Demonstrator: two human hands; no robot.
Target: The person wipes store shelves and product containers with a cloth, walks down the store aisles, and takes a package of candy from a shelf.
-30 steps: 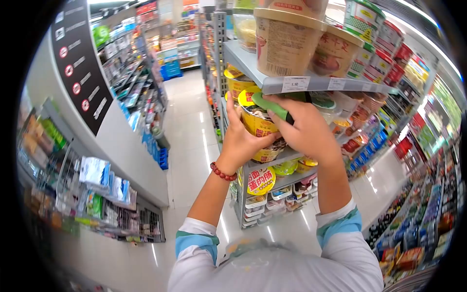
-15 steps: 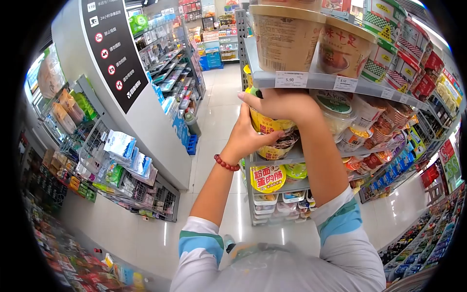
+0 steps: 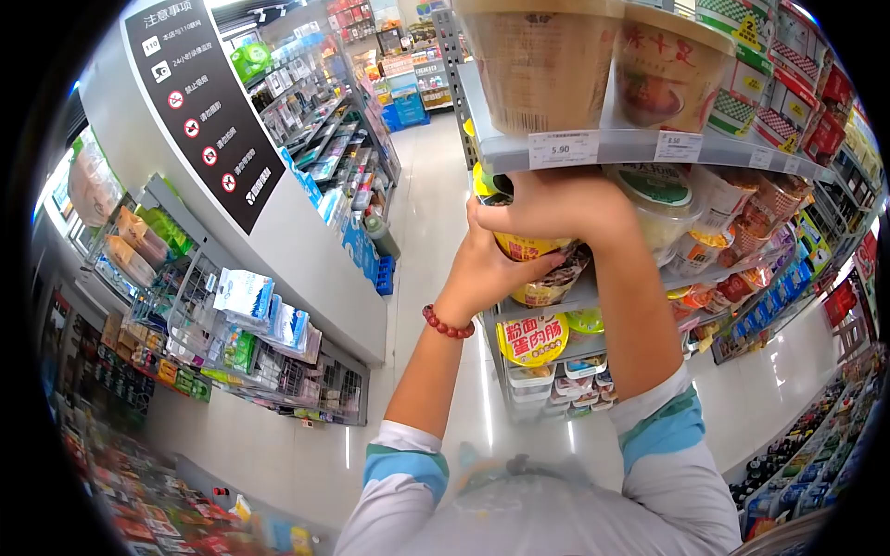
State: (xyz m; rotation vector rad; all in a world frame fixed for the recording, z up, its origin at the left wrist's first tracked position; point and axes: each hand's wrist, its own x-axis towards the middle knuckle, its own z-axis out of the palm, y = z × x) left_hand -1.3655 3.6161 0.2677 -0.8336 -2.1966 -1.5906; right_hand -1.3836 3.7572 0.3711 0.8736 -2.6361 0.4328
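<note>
Head view showed a yellow instant noodle tub (image 3: 521,248) just under the grey upper shelf (image 3: 632,148). The left hand (image 3: 482,271) was curved wide and had hold of it, thumb across the front (a red bead bracelet (image 3: 449,322) was on that wrist). The right hand (image 3: 570,211) was bent over the tub's top. Its fingers were mostly hidden, so I could not tell how open it was or what it held. Brown noodle tubs (image 3: 542,69) stood above.
</note>
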